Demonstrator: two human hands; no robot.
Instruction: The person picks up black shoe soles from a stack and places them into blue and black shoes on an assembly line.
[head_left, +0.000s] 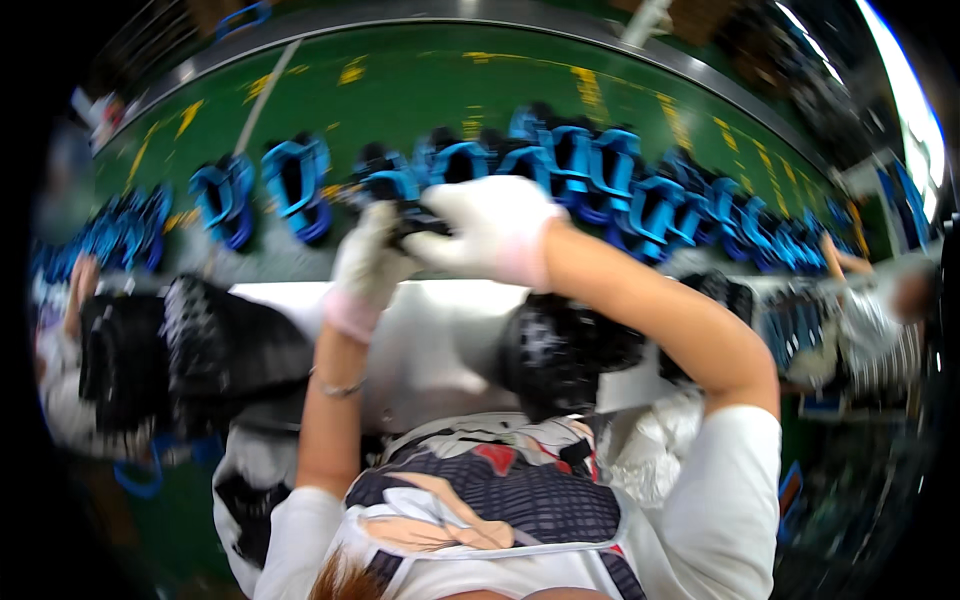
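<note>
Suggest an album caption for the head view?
Gloved left hand and right hand hold a dark item, blue frames beyond.

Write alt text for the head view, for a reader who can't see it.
A person's left hand and right hand, in white gloves, hold a dark item too blurred to identify. Beyond them, blue frames line a green surface; nearer, black bundles lie to the left and below the right forearm. Other people show at both sides.

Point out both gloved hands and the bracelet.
Left gloved hand (pixel 366 262): head view, back of the hand.
Right gloved hand (pixel 492 226): head view, back of the hand.
Bracelet (pixel 341 390): head view, middle of its visible band.
</note>
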